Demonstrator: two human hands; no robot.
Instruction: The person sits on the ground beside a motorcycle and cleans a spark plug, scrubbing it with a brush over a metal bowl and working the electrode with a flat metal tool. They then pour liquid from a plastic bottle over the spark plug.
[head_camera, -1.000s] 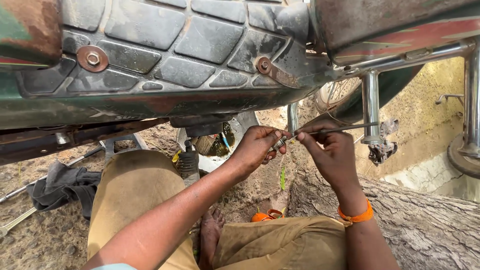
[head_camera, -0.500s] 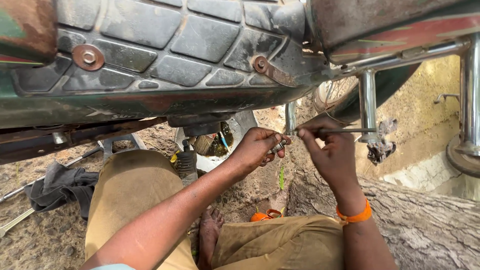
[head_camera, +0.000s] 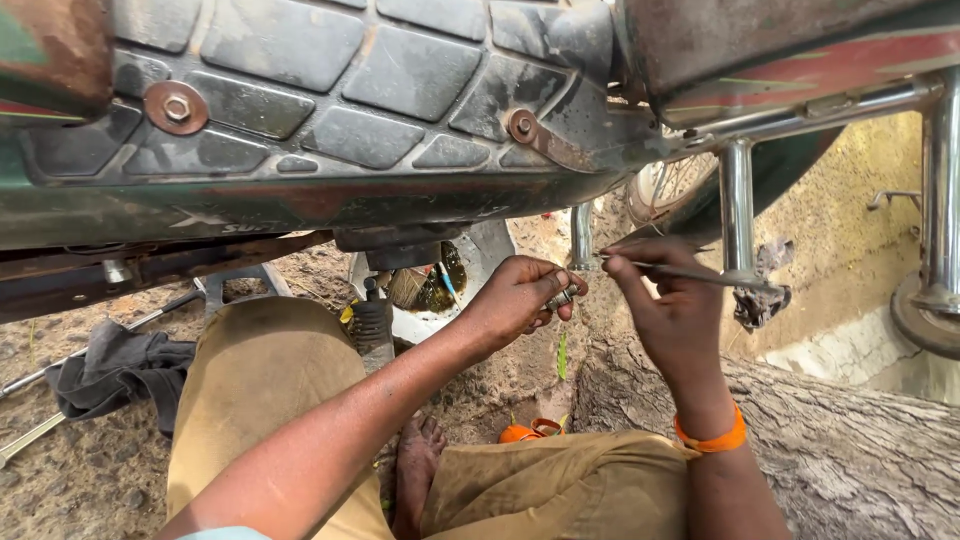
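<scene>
I crouch beside a worn motorcycle whose black quilted seat (head_camera: 300, 90) fills the top of the view. My left hand (head_camera: 520, 298) pinches a small metal part (head_camera: 560, 297) between its fingertips, just under the seat's rear end. My right hand (head_camera: 665, 300) grips a thin metal rod-like tool (head_camera: 700, 274) that points right, its near end close to the small part. An orange band (head_camera: 712, 438) circles my right wrist. The two hands almost touch near a chrome strut (head_camera: 582, 238).
A chrome rack post (head_camera: 737, 205) and a rear wheel (head_camera: 665, 185) stand at the right. A thick log (head_camera: 850, 450) lies at the lower right. A dark rag (head_camera: 115, 365) and a wrench (head_camera: 30, 440) rest on the dirt at the left. My bare foot (head_camera: 415, 470) is below.
Both hands have shifted slightly left and down in the view; the left hand keeps the small part and the right hand keeps the thin tool.
</scene>
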